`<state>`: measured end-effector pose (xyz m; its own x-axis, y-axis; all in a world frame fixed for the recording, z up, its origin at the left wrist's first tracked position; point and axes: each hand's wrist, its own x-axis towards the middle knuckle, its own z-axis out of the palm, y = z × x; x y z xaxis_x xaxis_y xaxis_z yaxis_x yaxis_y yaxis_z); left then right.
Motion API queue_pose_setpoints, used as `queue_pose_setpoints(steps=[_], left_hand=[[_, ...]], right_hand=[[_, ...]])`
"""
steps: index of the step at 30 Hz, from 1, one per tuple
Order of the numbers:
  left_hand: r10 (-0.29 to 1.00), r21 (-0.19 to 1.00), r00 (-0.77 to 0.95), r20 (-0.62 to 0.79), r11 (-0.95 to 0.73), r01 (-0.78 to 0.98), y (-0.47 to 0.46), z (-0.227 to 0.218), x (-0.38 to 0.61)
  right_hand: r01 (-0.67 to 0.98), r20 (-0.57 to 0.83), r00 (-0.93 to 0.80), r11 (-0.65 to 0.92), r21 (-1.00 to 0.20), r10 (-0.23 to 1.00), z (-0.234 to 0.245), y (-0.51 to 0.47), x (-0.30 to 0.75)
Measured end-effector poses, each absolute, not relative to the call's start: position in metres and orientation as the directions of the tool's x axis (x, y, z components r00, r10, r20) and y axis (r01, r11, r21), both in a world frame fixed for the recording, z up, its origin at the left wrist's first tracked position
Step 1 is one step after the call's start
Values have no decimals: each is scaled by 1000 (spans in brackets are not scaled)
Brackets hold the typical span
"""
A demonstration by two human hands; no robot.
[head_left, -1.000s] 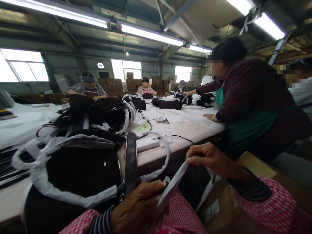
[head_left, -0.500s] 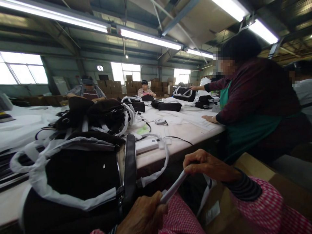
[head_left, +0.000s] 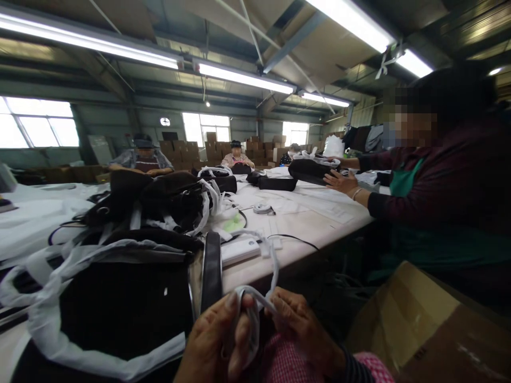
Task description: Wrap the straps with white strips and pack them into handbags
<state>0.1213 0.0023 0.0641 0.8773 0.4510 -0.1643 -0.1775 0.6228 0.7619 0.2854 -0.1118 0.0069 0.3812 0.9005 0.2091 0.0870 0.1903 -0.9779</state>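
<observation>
At the bottom centre, my left hand [head_left: 217,335] is closed on a pale strap [head_left: 252,324], which is looped round its fingers. Just to its right, my right hand [head_left: 297,322] pinches the same strap close to the loop. From there one length of the strap rises past the table edge toward the bag side. A large black bag [head_left: 123,308] lies to the left of my hands, its handle [head_left: 43,330] wrapped in white material. A black leather-like band [head_left: 211,271] stands up along the bag's right side.
More black bags [head_left: 159,197] are piled behind. A white box-shaped device [head_left: 239,251] and a coiled tape [head_left: 263,208] lie on the pale table [head_left: 295,234]. A cardboard box [head_left: 419,314] stands at the lower right. A co-worker [head_left: 435,154] handles a black bag [head_left: 313,169] across the table corner.
My right hand has come down and left, close to my left hand. The strap, stretched between them before, is now looped in my left hand. The co-worker has drawn a bag nearer.
</observation>
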Motion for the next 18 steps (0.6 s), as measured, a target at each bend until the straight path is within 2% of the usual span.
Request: queue_pose_setpoints(steps=[3, 6, 8, 10, 12, 14, 16, 18], left_hand=[[459, 716, 887, -55, 637, -285, 5, 86, 126], [505, 774, 858, 87, 508, -377, -1, 92, 137], [594, 887, 785, 179, 247, -389, -2, 83, 146], [668, 942, 671, 320, -152, -298, 1, 66, 154], [584, 827, 630, 512, -534, -177, 9, 44, 157], [357, 604, 669, 652, -778, -173, 14, 21, 155], [184, 400, 668, 721, -898, -184, 14, 0, 150], [120, 288, 670, 732, -946, -145, 8, -17, 144]], right_hand=[[154, 358, 482, 324, -933, 800, -4, -97, 266], [310, 414, 506, 289, -906, 757, -9, -85, 259], [338, 390, 457, 249, -908, 799, -11, -81, 258], [334, 358, 395, 230, -914, 846, -11, -83, 260], [303, 290, 311, 194, -933, 905, -10, -92, 263], [258, 187, 226, 126, -958, 956, -4, -108, 268], [236, 78, 144, 42, -971, 987, 4, -127, 274], [234, 26, 101, 2, -972, 995, 16, -144, 280]])
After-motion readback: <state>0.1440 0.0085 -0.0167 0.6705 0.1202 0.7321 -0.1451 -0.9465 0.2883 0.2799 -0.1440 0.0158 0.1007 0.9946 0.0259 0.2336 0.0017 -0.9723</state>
